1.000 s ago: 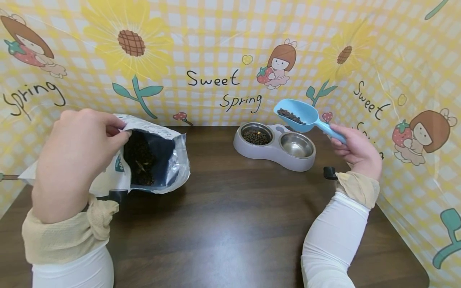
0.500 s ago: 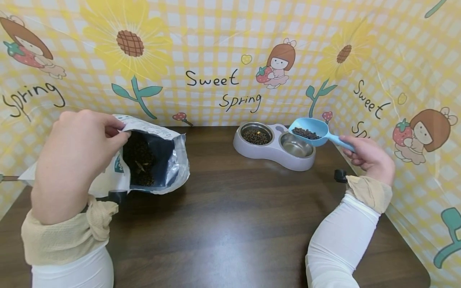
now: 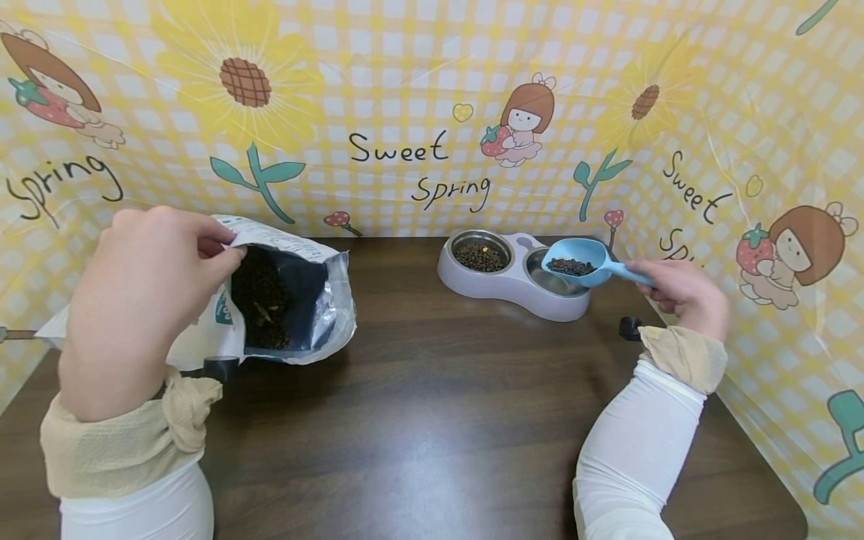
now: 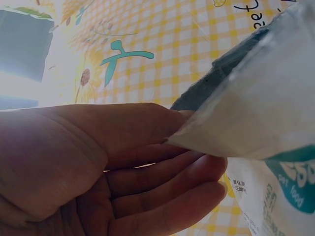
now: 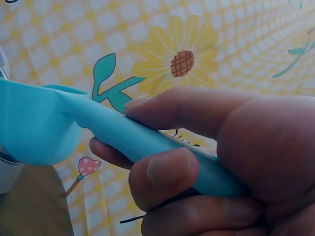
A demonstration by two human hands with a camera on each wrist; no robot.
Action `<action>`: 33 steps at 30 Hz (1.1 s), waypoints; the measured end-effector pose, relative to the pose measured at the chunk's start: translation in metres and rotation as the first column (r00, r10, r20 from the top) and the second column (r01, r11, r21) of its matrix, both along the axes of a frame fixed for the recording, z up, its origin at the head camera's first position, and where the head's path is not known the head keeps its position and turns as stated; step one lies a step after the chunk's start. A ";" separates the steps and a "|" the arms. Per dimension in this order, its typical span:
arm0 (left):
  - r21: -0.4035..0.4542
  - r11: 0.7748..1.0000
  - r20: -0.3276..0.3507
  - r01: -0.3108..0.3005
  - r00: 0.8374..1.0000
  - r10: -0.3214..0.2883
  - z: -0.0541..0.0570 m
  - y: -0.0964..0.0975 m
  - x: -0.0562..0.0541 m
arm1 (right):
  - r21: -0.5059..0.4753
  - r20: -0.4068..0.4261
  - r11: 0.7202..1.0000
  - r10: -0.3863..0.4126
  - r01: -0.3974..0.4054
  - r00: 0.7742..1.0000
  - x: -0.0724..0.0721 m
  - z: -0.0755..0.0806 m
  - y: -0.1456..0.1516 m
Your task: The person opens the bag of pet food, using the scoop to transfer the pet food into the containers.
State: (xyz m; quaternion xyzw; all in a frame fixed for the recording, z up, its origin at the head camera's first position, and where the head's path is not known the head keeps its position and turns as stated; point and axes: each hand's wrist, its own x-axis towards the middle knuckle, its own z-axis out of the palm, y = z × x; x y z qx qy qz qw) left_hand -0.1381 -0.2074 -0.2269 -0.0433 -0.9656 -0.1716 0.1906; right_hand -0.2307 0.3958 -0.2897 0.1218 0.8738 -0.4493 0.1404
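At the left, my left hand [image 3: 145, 292] pinches the top edge of a white pet food bag [image 3: 337, 300] between thumb and fingers. Its mouth gapes toward the right, with dark kibble [image 3: 266, 304] inside; the left wrist view shows the pinched bag corner [image 4: 211, 132] close up. My right hand [image 3: 685, 292] grips the handle of a light blue scoop [image 5: 123, 125]. In the head view the scoop, with brown kibble [image 3: 571, 267] in it, is over the right steel bowl [image 3: 550, 281] of a double feeder [image 3: 513, 294] and partly hides it. The left bowl [image 3: 481, 251] holds kibble.
The feeder stands on a dark wooden table [image 3: 418, 420], close to the back. A yellow checked cloth [image 3: 398, 82] printed with flowers and figures hangs behind the table and along its sides.
The scoop and my right hand have moved right and down, from above the feeder's back edge to low over the right bowl. My left hand and the bag have stayed in place.
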 end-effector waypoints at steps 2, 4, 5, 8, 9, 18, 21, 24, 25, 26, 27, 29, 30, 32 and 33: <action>0.000 1.000 0.002 -0.001 1.000 0.001 0.000 0.000 0.000 | 0.023 0.001 1.000 0.014 -0.014 1.000 -0.001 0.001 -0.002; 0.000 1.000 0.001 0.001 1.000 -0.001 0.000 0.000 0.000 | 0.043 0.001 0.998 0.035 -0.035 0.999 -0.002 0.002 -0.004; 0.000 1.000 0.000 0.002 1.000 -0.002 0.000 0.000 0.000 | 0.056 0.000 0.997 0.050 -0.050 0.999 -0.002 0.002 -0.005; 0.000 1.000 -0.004 0.003 1.000 -0.003 0.000 0.000 0.000 | 0.099 -0.004 0.992 0.078 -0.078 0.997 -0.004 0.003 -0.007; 0.000 1.000 -0.006 0.003 1.000 -0.003 0.000 0.000 0.000 | 0.113 -0.007 0.990 0.087 -0.086 0.996 -0.004 0.003 -0.008; 0.006 1.000 -0.009 0.002 1.000 -0.002 0.000 0.000 0.000 | 0.213 -0.034 0.973 0.101 -0.091 0.994 -0.005 0.003 -0.013; 0.005 1.000 -0.006 0.002 1.000 -0.002 0.000 0.000 0.000 | 0.244 -0.041 0.965 0.112 -0.099 0.993 -0.004 0.004 -0.013; 0.004 1.000 -0.001 0.003 1.000 -0.003 0.000 0.000 0.000 | 0.282 -0.048 0.954 0.119 -0.101 0.992 -0.003 0.006 -0.013; 0.004 1.000 0.000 0.004 1.000 -0.004 0.000 0.000 0.000 | 0.292 -0.048 0.951 0.119 -0.100 0.992 -0.002 0.006 -0.013; 0.004 1.000 0.001 0.003 1.000 -0.003 0.000 0.000 0.000 | 0.300 -0.047 0.949 0.119 -0.099 0.992 -0.001 0.006 -0.012; 0.006 1.000 0.001 0.003 1.000 -0.003 0.000 0.000 0.000 | 0.308 -0.047 0.947 0.115 -0.095 0.992 -0.001 0.007 -0.012; 0.005 1.000 0.001 0.003 1.000 -0.003 0.000 0.000 0.000 | 0.313 -0.045 0.946 0.108 -0.089 0.993 0.000 0.007 -0.011; 0.004 1.000 0.001 0.004 1.000 -0.004 0.000 0.000 0.000 | 0.311 -0.045 0.947 0.104 -0.085 0.994 0.000 0.007 -0.011; 0.004 1.000 -0.002 0.005 1.000 -0.005 0.000 0.000 0.000 | 0.312 -0.048 0.947 0.100 -0.081 0.994 0.001 0.008 -0.010; 0.004 1.000 -0.004 0.006 1.000 -0.006 0.001 0.000 -0.001 | 0.316 -0.051 0.945 0.101 -0.080 0.994 0.001 0.008 -0.009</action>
